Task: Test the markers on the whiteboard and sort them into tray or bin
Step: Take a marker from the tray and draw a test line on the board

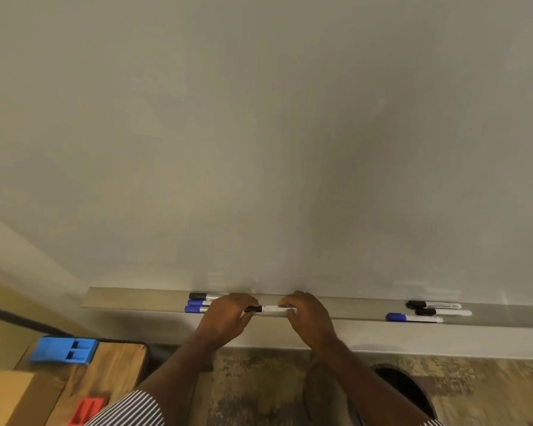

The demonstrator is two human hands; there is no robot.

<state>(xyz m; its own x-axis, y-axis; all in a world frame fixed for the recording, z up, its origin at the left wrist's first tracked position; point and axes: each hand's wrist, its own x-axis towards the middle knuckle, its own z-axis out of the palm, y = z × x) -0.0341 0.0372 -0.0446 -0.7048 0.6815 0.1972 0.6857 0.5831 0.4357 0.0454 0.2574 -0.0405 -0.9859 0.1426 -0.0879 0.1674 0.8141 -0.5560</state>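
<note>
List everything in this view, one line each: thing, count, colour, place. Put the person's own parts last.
whiteboard: 1, white, fills the upper view
ledge: 1, grey, along the board's bottom edge
left markers: 3, one black-capped and two blue-capped, on the ledge left of the hands
right markers: 3, two black-capped and one blue-capped, on the ledge at right
held marker: 1, white with black cap, between both hands
blue holder: 1, blue, on the wooden table at left
red holder: 1, red, bottom left
bin: 1, dark, on the floor at right
left hand: grips the cap end
right hand: grips the barrel
</note>
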